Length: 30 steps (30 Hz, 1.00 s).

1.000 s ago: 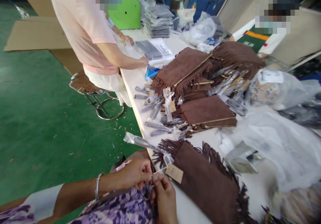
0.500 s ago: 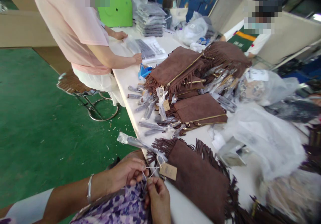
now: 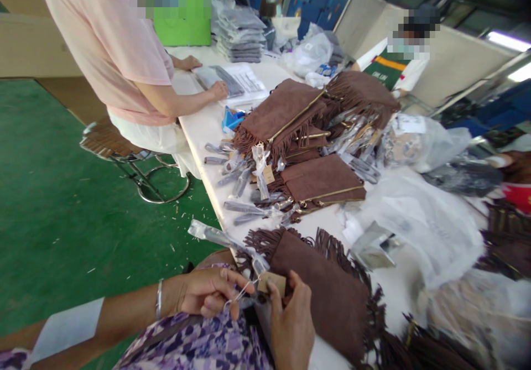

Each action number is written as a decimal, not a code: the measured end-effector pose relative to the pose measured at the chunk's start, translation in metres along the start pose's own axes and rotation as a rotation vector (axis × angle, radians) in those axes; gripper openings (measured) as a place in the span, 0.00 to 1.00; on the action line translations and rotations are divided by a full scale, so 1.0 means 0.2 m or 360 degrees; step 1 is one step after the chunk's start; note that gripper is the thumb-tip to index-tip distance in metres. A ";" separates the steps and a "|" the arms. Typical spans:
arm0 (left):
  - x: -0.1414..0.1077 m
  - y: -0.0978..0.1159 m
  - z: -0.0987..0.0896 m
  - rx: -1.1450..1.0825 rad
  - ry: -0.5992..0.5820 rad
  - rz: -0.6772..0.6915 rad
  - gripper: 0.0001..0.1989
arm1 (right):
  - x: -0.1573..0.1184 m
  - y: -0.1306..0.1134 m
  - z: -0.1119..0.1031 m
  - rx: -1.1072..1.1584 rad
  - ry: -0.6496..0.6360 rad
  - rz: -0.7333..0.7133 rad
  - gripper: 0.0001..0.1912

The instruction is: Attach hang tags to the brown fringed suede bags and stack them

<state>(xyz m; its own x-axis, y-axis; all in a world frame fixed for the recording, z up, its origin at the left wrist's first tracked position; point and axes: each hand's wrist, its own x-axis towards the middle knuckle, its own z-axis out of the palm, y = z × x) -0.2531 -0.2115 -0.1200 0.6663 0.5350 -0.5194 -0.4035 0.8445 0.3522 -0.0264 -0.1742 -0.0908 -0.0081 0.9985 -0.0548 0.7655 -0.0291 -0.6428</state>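
Fringed suede bag (image 3: 321,298), brown, lies in the lower centre of the frame on the white bench (image 3: 209,193), just beside our hands. Our left hand (image 3: 213,292) is partly curled, the white string (image 3: 244,292) caught across its thumb and forefinger; our right hand (image 3: 292,317) is nearly closed, its thumb and forefinger on the card tag (image 3: 271,285). We see a plastic-wrapped strap (image 3: 207,234) reaching past the bench edge, left of the bag.

Beyond, at centre, we have a heap of brown fringed bags (image 3: 286,110), with a clear plastic sheet (image 3: 431,220) to the right. Farther off, at upper left, a person in a pink top (image 3: 120,38) has both hands at a flat grey packet (image 3: 228,79), near a stack of wrapped packets (image 3: 240,35). At upper right we see another person in a green vest (image 3: 379,74).
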 end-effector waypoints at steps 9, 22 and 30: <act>0.07 0.06 0.01 0.0002 0.0077 0.0258 0.17 | -0.01 0.13 -0.01 0.0612 -0.0215 0.0428 0.22; 0.11 -0.01 0.11 0.0736 0.0179 0.0457 0.43 | -0.08 -0.15 0.05 0.0451 -0.0465 -0.0156 0.16; 0.13 0.09 0.14 0.1001 0.0448 0.0820 0.26 | 0.38 -0.22 0.11 0.0528 -0.0662 -0.0197 0.10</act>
<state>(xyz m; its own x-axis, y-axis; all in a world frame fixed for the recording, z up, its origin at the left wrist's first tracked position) -0.2254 -0.1822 -0.1063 0.2813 0.9045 -0.3206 -0.1352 0.3681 0.9199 -0.0745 -0.0990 -0.0837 -0.3906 0.8945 -0.2176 0.4989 0.0070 -0.8666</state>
